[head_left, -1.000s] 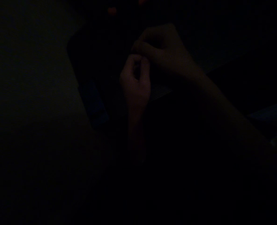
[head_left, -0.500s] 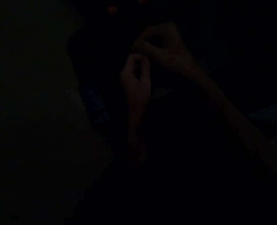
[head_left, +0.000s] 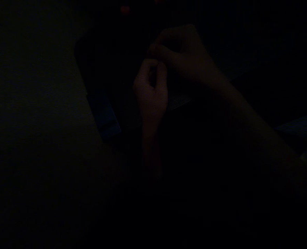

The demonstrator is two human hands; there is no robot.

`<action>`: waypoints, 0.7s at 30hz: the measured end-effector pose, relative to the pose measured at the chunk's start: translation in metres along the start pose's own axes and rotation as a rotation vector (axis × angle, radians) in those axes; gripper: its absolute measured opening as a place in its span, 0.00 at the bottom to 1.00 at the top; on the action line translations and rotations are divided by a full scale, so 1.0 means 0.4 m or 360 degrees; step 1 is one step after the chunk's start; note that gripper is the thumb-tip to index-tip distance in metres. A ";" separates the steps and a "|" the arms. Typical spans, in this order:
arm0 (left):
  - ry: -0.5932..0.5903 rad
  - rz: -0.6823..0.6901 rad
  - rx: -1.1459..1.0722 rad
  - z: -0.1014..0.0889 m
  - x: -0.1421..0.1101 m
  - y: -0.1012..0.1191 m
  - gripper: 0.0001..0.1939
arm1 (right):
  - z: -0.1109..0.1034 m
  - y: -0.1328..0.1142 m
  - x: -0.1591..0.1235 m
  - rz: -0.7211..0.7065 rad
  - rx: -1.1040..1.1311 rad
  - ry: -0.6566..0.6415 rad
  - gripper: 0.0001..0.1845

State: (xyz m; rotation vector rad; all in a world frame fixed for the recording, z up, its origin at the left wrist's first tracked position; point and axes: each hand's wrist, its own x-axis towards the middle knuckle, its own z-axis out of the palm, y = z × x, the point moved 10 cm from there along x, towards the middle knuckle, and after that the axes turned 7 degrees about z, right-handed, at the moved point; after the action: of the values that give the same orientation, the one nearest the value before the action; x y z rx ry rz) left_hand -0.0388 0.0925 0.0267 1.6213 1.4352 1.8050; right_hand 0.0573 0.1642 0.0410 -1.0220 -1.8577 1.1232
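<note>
The head view is very dark. My left hand (head_left: pixel 152 88) is closed, its thumb and forefinger bent together in a pinch near the middle of the view. Just above and to the right, my right hand (head_left: pixel 183 52) is pinched too, its fingertips meeting right by those of my left hand. Whatever the fingers hold is too small and dark to make out. Beneath both hands lies a dark surface with a rounded corner (head_left: pixel 82 48).
A blue flat rectangular thing (head_left: pixel 104 114) lies left of my left wrist. A dim orange-red spot (head_left: pixel 125 9) shows at the top edge. At the far right is a faint bluish shape (head_left: pixel 301 122). A dull greenish area (head_left: pixel 34 86) fills the left side.
Both hands stay almost in place, still pinched close together. No thing has visibly moved.
</note>
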 end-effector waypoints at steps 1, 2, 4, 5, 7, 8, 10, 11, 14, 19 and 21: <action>-0.0002 0.0010 0.0008 0.000 0.000 0.000 0.22 | -0.001 0.000 0.000 0.0002 0.0000 0.0008 0.10; -0.0008 0.0020 0.0014 0.001 0.000 -0.001 0.21 | -0.001 0.001 0.001 0.0003 0.0005 0.0011 0.10; -0.0020 0.0016 0.0034 0.002 -0.001 -0.004 0.20 | -0.001 0.004 0.003 -0.0004 0.0028 0.0013 0.11; -0.0026 0.0012 0.0045 0.002 -0.001 -0.005 0.20 | 0.000 0.006 0.004 -0.0019 0.0042 0.0008 0.11; -0.0027 0.0026 0.0052 0.002 -0.002 -0.002 0.18 | 0.000 0.008 0.008 -0.0066 0.0058 0.0020 0.11; -0.0024 0.0039 0.0054 0.001 -0.002 0.001 0.17 | -0.002 0.009 0.010 -0.0093 0.0060 0.0034 0.11; -0.0012 0.0060 0.0065 0.000 -0.002 0.006 0.14 | -0.002 0.012 0.013 -0.0123 0.0058 0.0046 0.11; -0.0006 0.0067 0.0070 -0.001 -0.002 0.008 0.13 | -0.002 0.014 0.015 -0.0128 0.0054 0.0045 0.11; -0.0002 0.0067 0.0078 0.000 -0.001 0.011 0.12 | 0.001 0.018 0.018 -0.0145 0.0070 0.0020 0.10; -0.0001 0.0057 0.0075 0.001 -0.002 0.012 0.11 | -0.003 0.015 0.014 -0.0158 0.0111 0.0034 0.09; 0.0005 0.0064 0.0063 0.000 -0.002 0.013 0.11 | -0.003 0.014 0.012 -0.0127 0.0078 0.0032 0.10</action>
State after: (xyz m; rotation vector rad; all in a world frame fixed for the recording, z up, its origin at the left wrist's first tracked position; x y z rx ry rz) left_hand -0.0366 0.0897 0.0307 1.6789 1.4588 1.8124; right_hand 0.0576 0.1704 0.0372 -0.9201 -1.8296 1.1019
